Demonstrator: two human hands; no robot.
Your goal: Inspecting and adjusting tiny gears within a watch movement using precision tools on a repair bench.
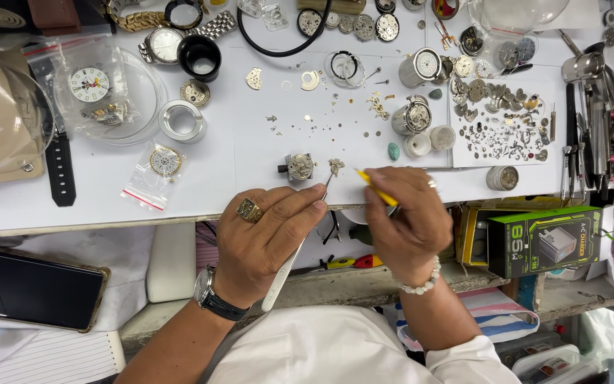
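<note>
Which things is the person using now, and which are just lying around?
In use: left hand holding tweezers; right hand holding a yellow stick; small metal part; watch movement.

Lying about: black strap, bagged dial, green box, phone.

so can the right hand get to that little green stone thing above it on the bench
Probably yes. The right hand sits just below the green stone, with only bare white bench between them. But it already holds a yellow-handled tool, so its fingers are occupied.

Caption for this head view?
Left hand with tweezers and right hand with yellow tool over small watch part.
</note>
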